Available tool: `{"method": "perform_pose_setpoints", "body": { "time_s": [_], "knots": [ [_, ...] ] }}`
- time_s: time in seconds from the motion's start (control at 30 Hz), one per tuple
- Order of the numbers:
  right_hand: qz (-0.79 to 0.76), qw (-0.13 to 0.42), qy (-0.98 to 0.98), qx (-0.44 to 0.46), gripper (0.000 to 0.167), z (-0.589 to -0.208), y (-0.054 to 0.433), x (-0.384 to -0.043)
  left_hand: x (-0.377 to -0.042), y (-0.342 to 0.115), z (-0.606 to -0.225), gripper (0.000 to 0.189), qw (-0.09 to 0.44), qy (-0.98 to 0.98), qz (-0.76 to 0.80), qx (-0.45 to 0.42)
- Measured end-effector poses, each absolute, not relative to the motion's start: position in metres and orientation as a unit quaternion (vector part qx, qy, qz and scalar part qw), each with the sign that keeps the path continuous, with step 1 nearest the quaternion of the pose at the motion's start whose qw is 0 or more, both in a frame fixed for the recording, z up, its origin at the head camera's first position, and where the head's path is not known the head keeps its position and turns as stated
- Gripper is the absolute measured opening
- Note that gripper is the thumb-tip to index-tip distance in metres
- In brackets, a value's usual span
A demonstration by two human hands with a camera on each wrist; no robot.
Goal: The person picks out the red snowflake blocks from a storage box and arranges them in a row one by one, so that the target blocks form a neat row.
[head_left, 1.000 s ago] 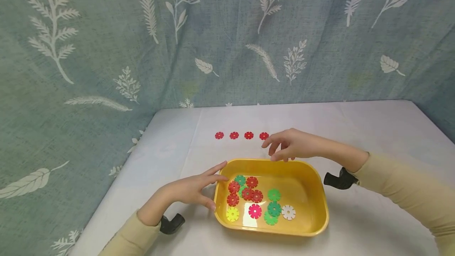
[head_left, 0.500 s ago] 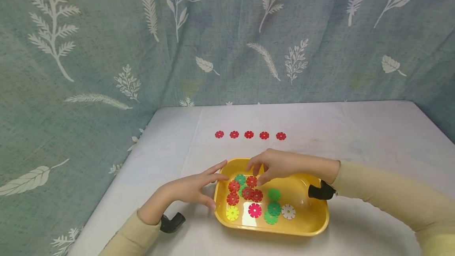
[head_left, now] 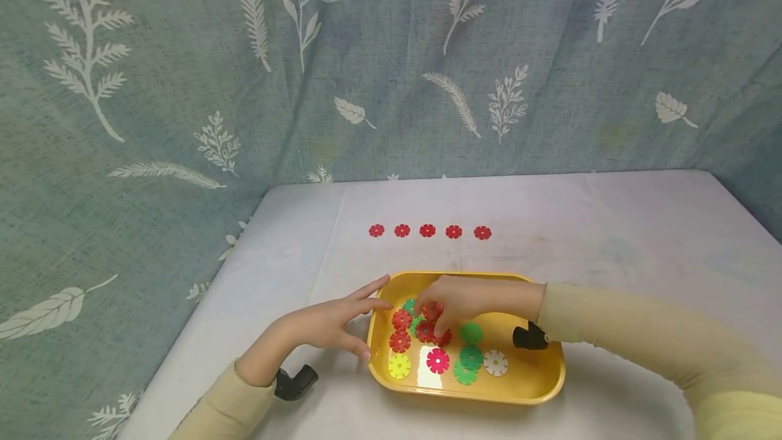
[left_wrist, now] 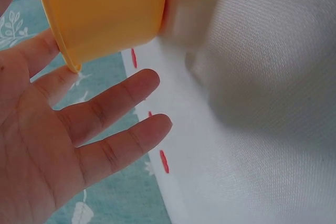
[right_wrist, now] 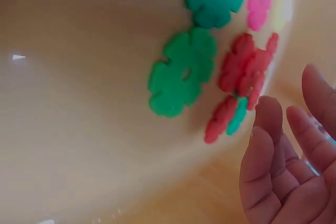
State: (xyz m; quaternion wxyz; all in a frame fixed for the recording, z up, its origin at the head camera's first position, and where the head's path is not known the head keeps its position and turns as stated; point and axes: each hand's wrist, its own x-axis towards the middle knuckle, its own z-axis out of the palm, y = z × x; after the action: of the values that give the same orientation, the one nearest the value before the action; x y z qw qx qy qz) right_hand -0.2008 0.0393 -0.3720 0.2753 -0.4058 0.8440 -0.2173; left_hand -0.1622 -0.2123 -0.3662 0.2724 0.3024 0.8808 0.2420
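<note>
Since half a second ago, the right hand (head_left: 459, 299) has moved left and deeper into the tray (head_left: 531, 387); it partly hides some red discs (head_left: 400, 341) there. Its fingers are loosely bent, gripping nothing; the left hand (head_left: 330, 323) has spread, relaxed fingers at the tray's left rim. Beyond the tray, a row of five red discs (head_left: 427, 230) lies on the white table (head_left: 611, 229), before a leafy curtain (head_left: 391, 87). Inside, red discs cluster at left, over some green discs (head_left: 471, 357); nearer are a yellow disc (head_left: 400, 366), a pink disc (head_left: 438, 360), more green ones overlapping and a white disc (head_left: 495, 362).
</note>
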Motion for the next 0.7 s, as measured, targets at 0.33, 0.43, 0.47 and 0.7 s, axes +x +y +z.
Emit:
{"method": "perform_pose_setpoints", "body": {
  "time_s": [0.33,0.43,0.47,0.7],
  "knots": [
    [-0.181,0.253,0.855,-0.414,0.029,-0.389,0.032,-0.198,-0.162,-0.212,-0.365,0.077,0.270,0.880,0.238,0.309],
    [-0.175,0.252,0.860,-0.408,0.028,-0.391,0.031,-0.197,-0.162,-0.212,-0.365,0.077,0.269,0.881,0.235,0.310],
    [-0.173,0.251,0.861,-0.408,0.028,-0.392,0.031,-0.196,-0.162,-0.212,-0.365,0.077,0.269,0.881,0.235,0.310],
    [-0.168,0.238,0.863,-0.413,0.024,-0.396,0.029,-0.196,-0.163,-0.213,-0.365,0.077,0.267,0.881,0.234,0.312]
  ]
}}
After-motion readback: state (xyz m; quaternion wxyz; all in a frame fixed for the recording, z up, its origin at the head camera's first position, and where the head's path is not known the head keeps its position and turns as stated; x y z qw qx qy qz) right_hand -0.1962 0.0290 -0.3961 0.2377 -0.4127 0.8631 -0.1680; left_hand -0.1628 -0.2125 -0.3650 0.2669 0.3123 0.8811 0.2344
